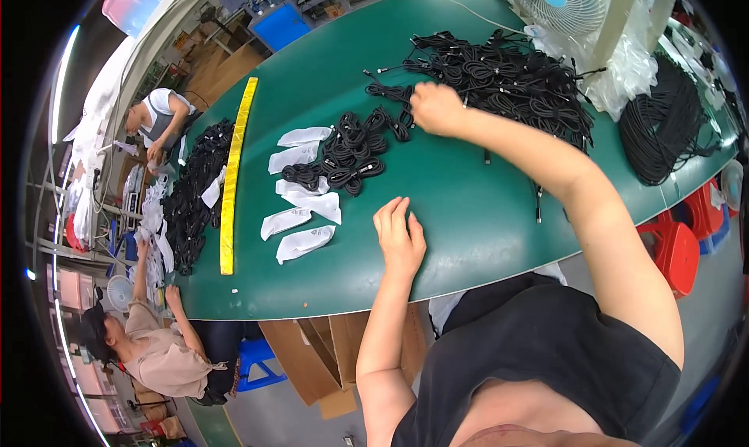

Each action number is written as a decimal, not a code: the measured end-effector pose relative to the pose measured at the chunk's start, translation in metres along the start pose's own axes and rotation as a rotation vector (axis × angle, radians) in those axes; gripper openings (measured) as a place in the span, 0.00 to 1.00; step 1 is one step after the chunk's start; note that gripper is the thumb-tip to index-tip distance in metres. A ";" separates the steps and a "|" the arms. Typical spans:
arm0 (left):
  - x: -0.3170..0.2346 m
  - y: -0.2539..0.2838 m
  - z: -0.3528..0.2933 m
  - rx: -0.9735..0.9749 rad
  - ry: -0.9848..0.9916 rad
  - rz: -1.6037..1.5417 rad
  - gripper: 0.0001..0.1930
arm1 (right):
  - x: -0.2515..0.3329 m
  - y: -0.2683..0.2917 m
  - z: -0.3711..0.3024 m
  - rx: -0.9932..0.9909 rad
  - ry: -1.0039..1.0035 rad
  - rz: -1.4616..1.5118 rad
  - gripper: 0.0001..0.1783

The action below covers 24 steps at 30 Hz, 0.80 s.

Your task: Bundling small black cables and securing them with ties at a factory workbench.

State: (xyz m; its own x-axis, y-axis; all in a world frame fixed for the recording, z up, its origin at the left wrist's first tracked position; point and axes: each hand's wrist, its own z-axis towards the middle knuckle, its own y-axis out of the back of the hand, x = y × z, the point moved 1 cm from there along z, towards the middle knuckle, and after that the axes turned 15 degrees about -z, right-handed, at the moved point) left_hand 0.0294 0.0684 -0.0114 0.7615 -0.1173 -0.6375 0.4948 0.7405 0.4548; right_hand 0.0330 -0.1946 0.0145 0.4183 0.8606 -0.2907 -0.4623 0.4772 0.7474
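Note:
My right hand [437,108] reaches out over the green table, its fingers curled down on a coiled black cable [400,125]; the fingertips partly hide the grip. Just beyond it spreads a large heap of coiled black cables [499,76] with metal plugs. My left hand [400,236] rests on the tabletop near the front edge, fingers extended and holding nothing. Left of my hands lies a smaller group of coiled cables [343,154]. Around that group are several white plastic bags, among them a lower bag [305,244] and an upper bag [293,159].
A yellow strip [237,174] crosses the green table [460,244]; beyond it lie more black cables [195,189]. Two people work at the left. A fan [560,2], clear plastic and a big cable coil [663,127] occupy the right. Red stools [672,252] and cardboard boxes [312,353] stand below.

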 end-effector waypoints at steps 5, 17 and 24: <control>-0.005 -0.002 0.006 0.003 -0.141 -0.041 0.14 | 0.035 -0.017 0.009 0.323 -0.318 0.097 0.10; 0.010 0.013 0.004 0.178 0.781 -0.994 0.16 | -0.002 0.084 -0.020 0.370 -0.723 0.802 0.13; -0.021 -0.002 0.022 0.197 0.842 -1.788 0.30 | 0.046 0.164 -0.110 0.100 -0.252 1.233 0.10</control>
State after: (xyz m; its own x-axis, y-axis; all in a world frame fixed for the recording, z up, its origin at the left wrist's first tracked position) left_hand 0.0214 0.0551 0.0146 -0.8899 -0.1808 -0.4188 0.4114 0.0788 -0.9081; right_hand -0.1094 -0.0574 0.0581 -0.1053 0.6603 0.7436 -0.5942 -0.6414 0.4854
